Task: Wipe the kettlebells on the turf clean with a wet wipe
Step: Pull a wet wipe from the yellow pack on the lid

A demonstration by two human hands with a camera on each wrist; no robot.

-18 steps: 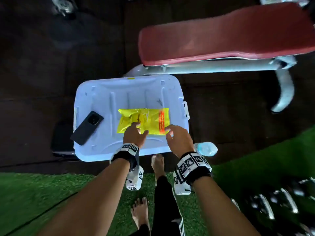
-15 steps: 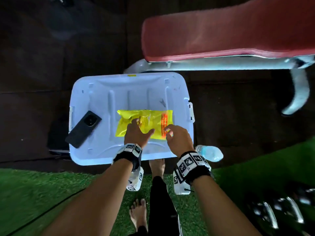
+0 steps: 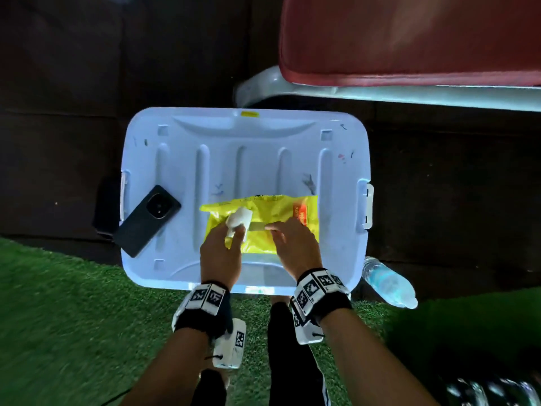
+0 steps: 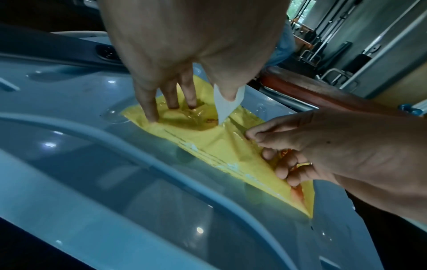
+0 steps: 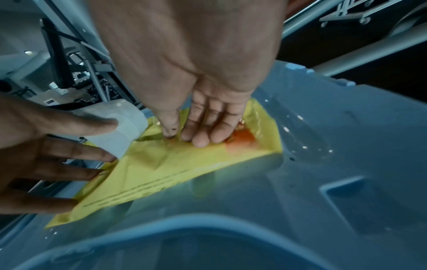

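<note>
A yellow wet-wipe pack (image 3: 275,212) lies on the pale blue lid (image 3: 205,159) of a storage bin. My left hand (image 3: 237,230) pinches a white wet wipe (image 3: 240,219) between thumb and forefinger, half drawn out of the pack's opening. Its other fingers press on the pack (image 4: 208,144). My right hand (image 3: 275,228) holds the pack down on the right side of the opening and pinches its flap. The wipe (image 5: 120,127) stands up from the pack (image 5: 173,164). Blurred dark kettlebells (image 3: 491,391) sit on the turf at the bottom right.
A black phone (image 3: 146,219) lies on the lid's left edge. A plastic water bottle (image 3: 389,282) lies on the floor right of the bin. A red padded bench (image 3: 409,39) stands behind. Green turf (image 3: 58,317) is under my feet, with dark floor beyond.
Both hands lay on the closed pack before. Now my left hand has pulled a white wipe up out of it, and my head has come closer to the bin.
</note>
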